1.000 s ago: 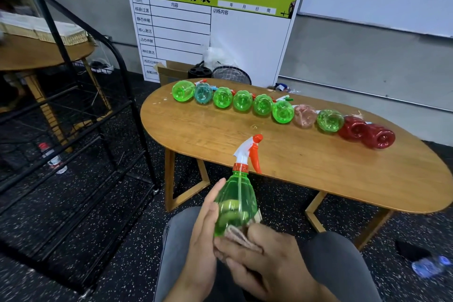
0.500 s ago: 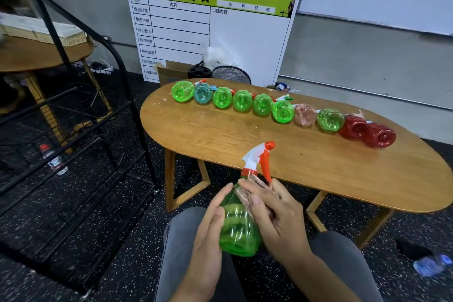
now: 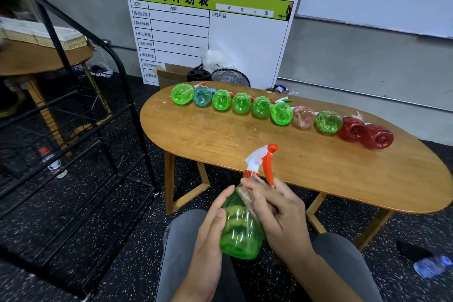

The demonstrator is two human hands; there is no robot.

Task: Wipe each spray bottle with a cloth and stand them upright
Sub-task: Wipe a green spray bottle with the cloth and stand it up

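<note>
Over my lap I hold a green spray bottle (image 3: 241, 233) with a white and orange trigger head, tilted a little to the right. My left hand (image 3: 208, 235) grips its body from the left. My right hand (image 3: 279, 216) presses a pale cloth (image 3: 246, 195) against the bottle's shoulder, just under the neck. Most of the cloth is hidden under the fingers. On the oval wooden table (image 3: 318, 174), several spray bottles lie on their sides in a row, bases towards me: mostly green (image 3: 282, 113), with one teal, one pinkish, and two red (image 3: 377, 136) at the right end.
A black metal rack (image 3: 73, 130) stands at the left, with a round wooden table (image 3: 36, 59) behind it. A printed planning board (image 3: 208, 32) leans on the wall behind the oval table. Water bottles lie on the floor at left (image 3: 52, 163) and at right (image 3: 431, 265).
My right hand moved the cloth from the bottle's base up to its shoulder. The bottle shifted slightly to the right in my left hand.
</note>
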